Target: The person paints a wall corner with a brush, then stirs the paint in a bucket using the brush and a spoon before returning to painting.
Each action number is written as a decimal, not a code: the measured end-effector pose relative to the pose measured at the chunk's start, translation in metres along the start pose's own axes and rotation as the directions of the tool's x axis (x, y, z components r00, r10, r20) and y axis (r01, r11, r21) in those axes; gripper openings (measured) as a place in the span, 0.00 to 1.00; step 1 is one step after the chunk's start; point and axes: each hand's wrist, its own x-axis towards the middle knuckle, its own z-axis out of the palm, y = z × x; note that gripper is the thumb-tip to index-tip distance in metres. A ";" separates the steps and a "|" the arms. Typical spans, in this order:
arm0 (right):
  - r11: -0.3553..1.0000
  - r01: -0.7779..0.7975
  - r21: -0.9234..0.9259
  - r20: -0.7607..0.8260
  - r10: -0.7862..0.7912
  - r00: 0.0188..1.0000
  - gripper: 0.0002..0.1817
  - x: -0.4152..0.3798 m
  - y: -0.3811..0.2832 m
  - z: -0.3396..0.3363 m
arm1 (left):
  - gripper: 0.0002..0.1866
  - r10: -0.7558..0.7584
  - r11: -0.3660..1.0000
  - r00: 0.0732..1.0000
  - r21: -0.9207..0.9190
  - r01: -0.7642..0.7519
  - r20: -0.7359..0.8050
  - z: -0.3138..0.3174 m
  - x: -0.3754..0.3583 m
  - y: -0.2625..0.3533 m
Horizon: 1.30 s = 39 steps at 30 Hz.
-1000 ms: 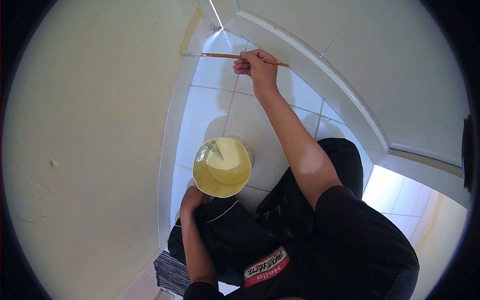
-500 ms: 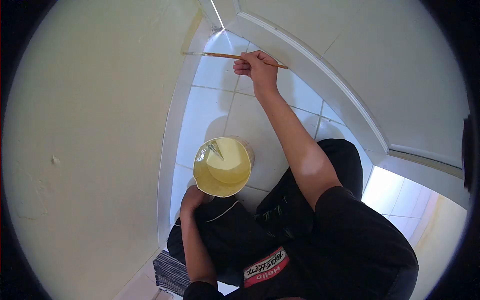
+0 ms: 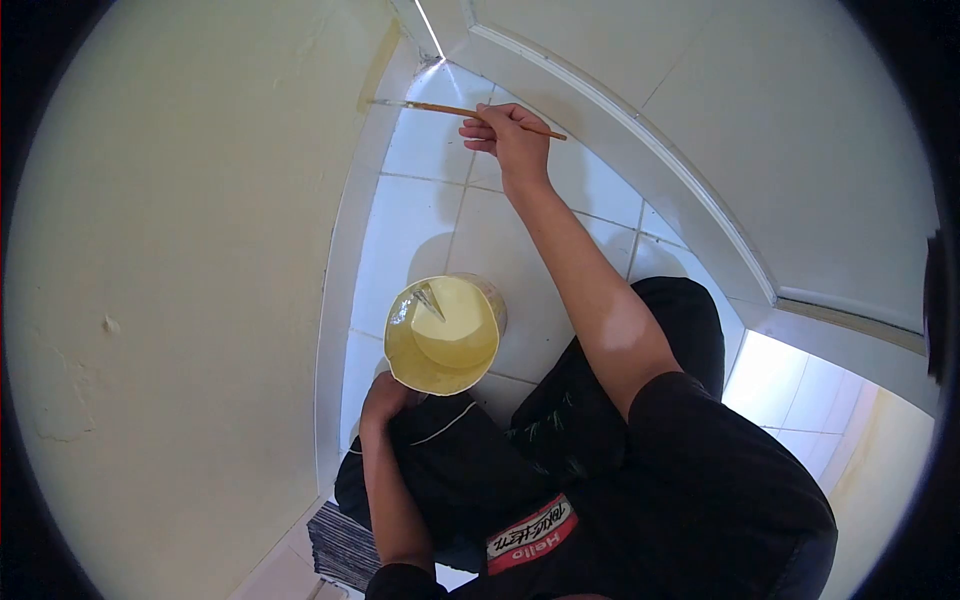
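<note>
My right hand (image 3: 508, 138) pinches a thin artist's paintbrush (image 3: 440, 108) by its brown wooden handle. The bristle end points left and meets the wall (image 3: 200, 250) just above the white baseboard (image 3: 345, 240), where a darker yellow strip of paint (image 3: 378, 65) runs towards the corner. Below, my left hand (image 3: 388, 400) grips the near side of a paint bucket (image 3: 408, 370), its fingers partly hidden under the rim. The bucket's mouth is tilted towards me. Pale yellow paint (image 3: 455, 315) lies inside, and a clear pointed piece (image 3: 428, 302) leans against the inner wall.
White floor tiles (image 3: 510, 240) run between the wall and a white panelled door (image 3: 780, 130) on the right. My bent knees in dark trousers (image 3: 685, 310) are close to the bucket. A striped dark mat (image 3: 345, 545) lies at lower left.
The brush and my right hand have shifted slightly left and up along the wall's lower edge. My left hand and the bucket have barely moved.
</note>
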 end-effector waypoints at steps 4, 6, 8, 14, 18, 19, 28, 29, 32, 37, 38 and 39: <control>1.000 0.002 -0.007 0.009 -0.002 1.000 0.06 0.000 0.001 -0.001 | 0.24 0.006 1.000 1.000 -0.010 -0.006 -0.019 0.003 0.003 -0.005; 1.000 0.006 0.000 -0.006 -0.006 1.000 0.06 -0.001 0.000 0.000 | 0.23 0.001 1.000 1.000 0.008 -0.001 0.003 0.003 0.004 -0.005; 1.000 -0.002 0.015 -0.009 0.002 1.000 0.06 -0.002 -0.001 0.002 | 0.23 -0.034 0.999 0.997 0.033 0.032 0.064 -0.003 0.000 0.007; 1.000 0.013 0.009 -0.007 -0.013 1.000 0.06 -0.001 -0.001 0.000 | 0.26 0.127 0.990 0.992 0.069 -0.126 -0.011 0.008 0.010 -0.019; 1.000 -0.021 -0.008 0.005 0.021 1.000 0.06 0.000 -0.001 -0.001 | 0.27 0.051 0.999 0.999 -0.008 -0.051 -0.019 0.010 0.012 -0.020; 1.000 -0.017 -0.016 0.008 0.017 1.000 0.06 0.001 -0.001 -0.002 | 0.27 0.020 1.000 1.000 0.003 -0.020 -0.008 0.008 0.010 -0.015; 0.998 -0.024 -0.059 0.023 0.026 0.999 0.08 -0.002 -0.006 -0.001 | 0.26 0.005 0.995 0.998 -0.101 -0.011 -0.057 0.007 0.007 -0.013; 0.997 -0.021 -0.071 0.024 0.022 0.999 0.07 -0.002 -0.005 -0.001 | 0.26 -0.023 0.990 0.998 -0.139 0.015 -0.060 0.007 0.007 -0.013; 0.999 -0.011 -0.034 -0.003 0.011 1.000 0.07 -0.004 -0.005 0.003 | 0.25 -0.124 0.976 0.992 -0.182 0.118 -0.020 0.009 0.010 -0.015; 0.998 -0.027 -0.056 0.015 0.028 0.999 0.06 -0.003 -0.005 -0.002 | 0.24 -0.050 0.994 0.998 -0.100 0.048 -0.021 0.005 0.008 -0.010; 0.999 -0.013 -0.053 0.009 0.014 1.000 0.07 -0.004 -0.005 -0.001 | 0.24 -0.009 0.998 1.000 -0.069 0.008 -0.025 0.005 0.008 -0.010; 0.999 -0.018 -0.044 -0.001 0.018 1.000 0.07 -0.004 -0.004 0.000 | 0.25 0.001 0.998 1.000 -0.065 -0.003 -0.026 0.006 0.008 -0.012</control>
